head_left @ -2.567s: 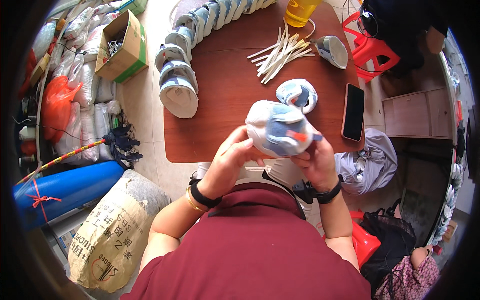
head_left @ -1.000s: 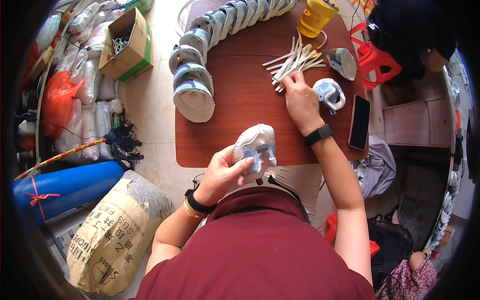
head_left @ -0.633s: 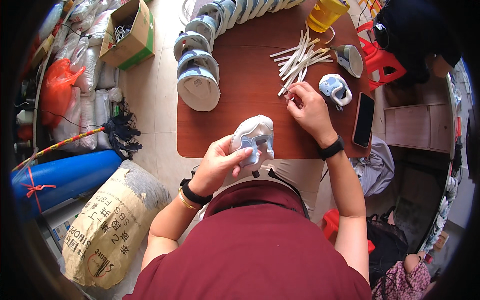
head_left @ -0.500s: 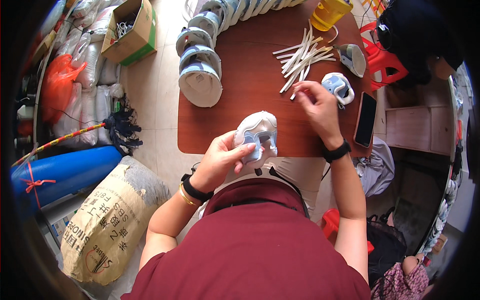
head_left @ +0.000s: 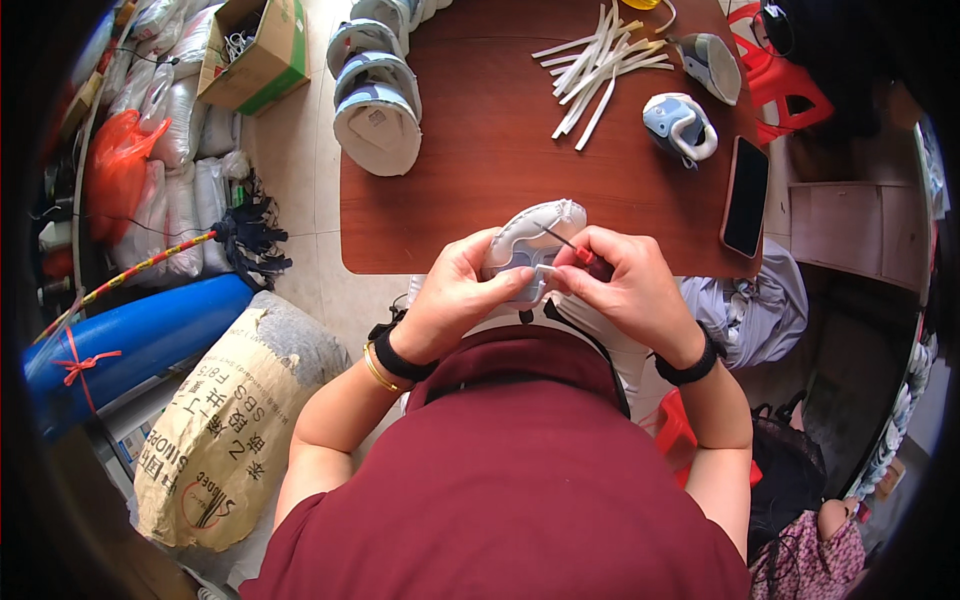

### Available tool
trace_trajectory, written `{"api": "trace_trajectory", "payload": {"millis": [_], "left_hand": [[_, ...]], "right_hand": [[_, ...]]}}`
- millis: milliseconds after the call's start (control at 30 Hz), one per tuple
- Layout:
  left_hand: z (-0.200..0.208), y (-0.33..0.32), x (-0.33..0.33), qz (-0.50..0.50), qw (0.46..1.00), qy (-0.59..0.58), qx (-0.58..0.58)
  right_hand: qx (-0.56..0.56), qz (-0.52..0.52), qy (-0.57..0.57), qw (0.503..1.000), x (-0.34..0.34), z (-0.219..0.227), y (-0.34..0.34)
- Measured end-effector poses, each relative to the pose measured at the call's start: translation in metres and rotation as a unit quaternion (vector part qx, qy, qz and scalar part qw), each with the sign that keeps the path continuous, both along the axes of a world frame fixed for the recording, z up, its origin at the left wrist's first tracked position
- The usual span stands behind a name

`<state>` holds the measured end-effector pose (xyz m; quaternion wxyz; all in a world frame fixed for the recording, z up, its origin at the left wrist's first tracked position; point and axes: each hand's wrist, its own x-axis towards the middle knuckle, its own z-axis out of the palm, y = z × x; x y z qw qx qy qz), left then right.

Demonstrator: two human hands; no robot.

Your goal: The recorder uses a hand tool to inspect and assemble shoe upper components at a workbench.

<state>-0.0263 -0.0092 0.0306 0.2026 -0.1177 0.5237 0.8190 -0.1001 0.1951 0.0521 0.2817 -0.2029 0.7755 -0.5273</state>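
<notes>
My left hand [head_left: 452,298] is closed on a white and light-blue shoe upper [head_left: 530,228] at the table's near edge, its thumb pressed along the blue side. My right hand [head_left: 634,288] grips a thin-shafted hand tool [head_left: 594,264] with a red and black handle, like a small screwdriver or awl. The dark shaft points up and left across the upper. By the right fingertips, a short white end, perhaps of a strip, shows at the opening. My fingers partly hide the upper's lower part.
Loose white strips [head_left: 598,80] lie on the brown table [head_left: 470,190]. To the right are another shoe upper [head_left: 676,128], a grey-blue one [head_left: 710,66] and a phone [head_left: 744,196]. Nested uppers [head_left: 376,135] line the left; a red stool [head_left: 785,85] stands beyond.
My right hand has come from beside the strips to the shoe upper, and the red-handled tool now shows in it. The left hand keeps hold of the upper. The view has shifted slightly.
</notes>
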Motion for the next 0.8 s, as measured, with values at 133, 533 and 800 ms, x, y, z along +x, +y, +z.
{"api": "trace_trajectory", "payload": {"millis": [133,533,800], "left_hand": [[-0.006,0.008,0.003,0.01,0.999,0.045,-0.014],[-0.007,0.013,0.009,0.03,0.999,0.042,-0.012],[-0.012,0.013,0.011,0.055,0.998,0.021,-0.016]], "right_hand": [[0.03,-0.008,-0.029,0.999,-0.001,0.01,0.002],[0.035,-0.008,0.007,0.999,0.005,0.002,0.0],[0.061,-0.014,0.032,0.998,0.011,0.0,-0.006]]}}
